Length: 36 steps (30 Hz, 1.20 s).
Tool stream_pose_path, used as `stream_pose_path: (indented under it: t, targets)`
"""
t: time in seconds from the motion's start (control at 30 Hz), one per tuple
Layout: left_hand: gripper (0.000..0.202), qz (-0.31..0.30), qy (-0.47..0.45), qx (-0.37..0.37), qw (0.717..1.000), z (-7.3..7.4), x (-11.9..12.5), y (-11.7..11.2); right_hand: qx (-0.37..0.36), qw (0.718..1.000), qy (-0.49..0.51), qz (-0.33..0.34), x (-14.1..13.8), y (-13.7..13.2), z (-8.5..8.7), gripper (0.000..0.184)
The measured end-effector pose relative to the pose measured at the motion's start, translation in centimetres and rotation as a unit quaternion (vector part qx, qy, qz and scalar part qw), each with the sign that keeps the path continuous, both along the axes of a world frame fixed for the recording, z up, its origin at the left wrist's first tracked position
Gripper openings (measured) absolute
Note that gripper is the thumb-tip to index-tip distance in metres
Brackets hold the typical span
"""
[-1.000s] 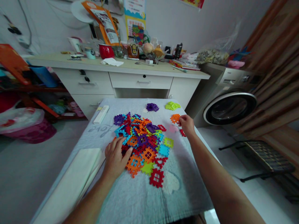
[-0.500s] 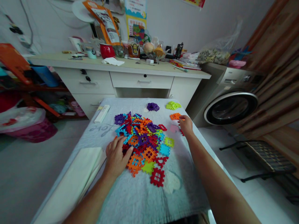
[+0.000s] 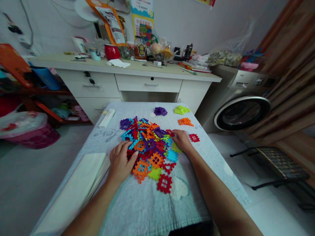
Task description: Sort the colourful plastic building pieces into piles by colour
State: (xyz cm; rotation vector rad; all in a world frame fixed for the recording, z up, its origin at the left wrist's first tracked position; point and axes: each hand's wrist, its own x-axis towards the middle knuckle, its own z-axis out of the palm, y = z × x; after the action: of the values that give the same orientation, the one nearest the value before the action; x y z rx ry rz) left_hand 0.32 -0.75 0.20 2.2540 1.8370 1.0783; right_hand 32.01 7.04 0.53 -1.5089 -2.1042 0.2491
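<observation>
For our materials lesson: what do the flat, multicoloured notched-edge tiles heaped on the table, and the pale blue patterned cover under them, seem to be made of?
Flat, multicoloured notched-edge tiles: probably moulded plastic, fairly smooth; even, bright colour and regular teeth suggest it.

Pale blue patterned cover: apparently cloth, matt; soft wrinkles suggest it, though the fibre cannot be told.

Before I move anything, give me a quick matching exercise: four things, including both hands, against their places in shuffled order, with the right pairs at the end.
Things
1. Left hand
2. Red container
3. Orange pieces set apart
4. Right hand

Places
A. Between the lime pieces and the lone red piece
B. At the right side of the mixed heap
C. On the counter
D. At the left side of the mixed heap

Right pairs: 1-D, 2-C, 3-A, 4-B
</observation>
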Motion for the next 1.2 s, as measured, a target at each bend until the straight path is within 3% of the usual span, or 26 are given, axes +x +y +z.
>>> stream_pose_path:
  t: [0.1, 0.33, 0.47, 0.67, 0.87, 1.07, 1.2]
  targets:
    - [0.043, 0.0, -0.001, 0.0, 1.0, -0.1, 0.0, 0.1, 0.002, 1.0, -0.008, 0.004, 0.1, 0.1, 0.0, 0.018]
    - [0.043, -0.011, -0.009, 0.003, 1.0, -0.2, 0.0, 0.1, 0.047, 0.995, 0.057, -0.063, 2.5, -0.3, 0.5, 0.015]
    - [0.043, -0.009, -0.019, -0.009, 1.0, -0.2, 0.0, 0.2, 0.053, 0.991, 0.057, -0.109, 5.4, -0.6, 2.1, 0.01]
    - [0.05, 0.0, -0.031, -0.025, 0.999, -0.4, 0.0, 0.2, -0.001, 0.986, -0.044, -0.159, 8.3, -2.4, 4.4, 0.007]
    - [0.054, 0.01, -0.041, -0.035, 0.998, -0.4, 0.0, 0.2, -0.01, 0.973, -0.074, -0.22, 9.7, -3.2, 2.8, 0.016]
    - [0.054, 0.013, -0.045, -0.046, 0.998, -0.4, 0.0, 0.2, 0.016, 0.977, -0.037, -0.209, 10.5, -2.8, 0.2, 0.033]
    - [0.053, 0.007, -0.043, -0.043, 0.998, -0.4, 0.0, 0.2, 0.067, 0.975, -0.011, -0.21, 9.9, -2.7, -0.1, 0.038]
